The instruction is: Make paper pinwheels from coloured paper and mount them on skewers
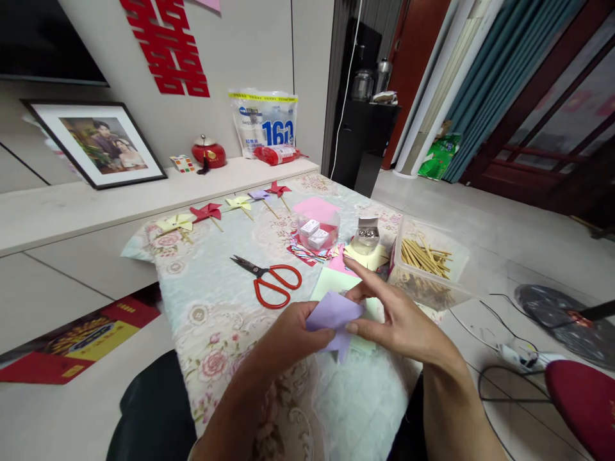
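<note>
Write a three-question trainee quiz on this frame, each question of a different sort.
1. True or false: both hands hold the purple paper.
2. What lies left of the green sheet? A) scissors B) a stapler C) a ruler
3. What fills the tub at right?

Key:
1. True: the left hand and right hand pinch it.
2. A: red scissors.
3. Wooden sticks.

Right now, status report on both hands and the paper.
Left hand and right hand both pinching the purple paper. Held above the table. Red scissors lie apart, beyond it.
</note>
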`<state>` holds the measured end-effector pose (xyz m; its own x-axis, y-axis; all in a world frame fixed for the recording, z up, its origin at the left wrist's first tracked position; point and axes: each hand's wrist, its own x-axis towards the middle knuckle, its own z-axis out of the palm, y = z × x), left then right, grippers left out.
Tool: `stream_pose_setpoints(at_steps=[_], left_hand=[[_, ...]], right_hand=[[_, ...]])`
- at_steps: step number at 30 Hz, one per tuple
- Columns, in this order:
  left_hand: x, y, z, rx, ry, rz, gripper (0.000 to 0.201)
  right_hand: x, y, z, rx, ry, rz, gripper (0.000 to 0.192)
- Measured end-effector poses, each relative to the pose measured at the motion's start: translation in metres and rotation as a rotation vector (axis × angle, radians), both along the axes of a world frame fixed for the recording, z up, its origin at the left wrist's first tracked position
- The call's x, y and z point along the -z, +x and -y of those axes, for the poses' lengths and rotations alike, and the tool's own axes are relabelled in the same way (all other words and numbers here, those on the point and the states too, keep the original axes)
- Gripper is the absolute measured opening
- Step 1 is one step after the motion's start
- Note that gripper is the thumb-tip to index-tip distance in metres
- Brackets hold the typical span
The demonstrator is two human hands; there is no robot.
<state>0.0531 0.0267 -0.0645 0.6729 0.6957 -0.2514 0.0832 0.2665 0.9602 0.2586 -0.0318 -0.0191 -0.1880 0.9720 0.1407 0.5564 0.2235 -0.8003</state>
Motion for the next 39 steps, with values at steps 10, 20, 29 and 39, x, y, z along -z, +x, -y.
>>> stream_pose_setpoints(at_steps=[10,20,29,39], left_hand=[[-0.046,-0.009,-0.007,0.123,0.500,-0.453,0.007],[-0.055,-0.009,-0.010,0.170,0.670,-0.541,0.015],[-0.048,-0.022,-0.017,-0.205,0.185,-0.054,0.058],[-0.010,0.018,0.009,-0.521,-0.118,0.252,0.051]], right_hand=[[0.020,-0.018,-0.011,-0.085,-0.029,-0.101,0.097],[0.028,-0.024,-0.015,-0.110,-0.060,-0.216,0.098],[0.034,-0.023,-0.023,0.069,-0.062,-0.466,0.092],[0.046,-0.039,-0.031,0.220,-0.006,-0.645,0.094]])
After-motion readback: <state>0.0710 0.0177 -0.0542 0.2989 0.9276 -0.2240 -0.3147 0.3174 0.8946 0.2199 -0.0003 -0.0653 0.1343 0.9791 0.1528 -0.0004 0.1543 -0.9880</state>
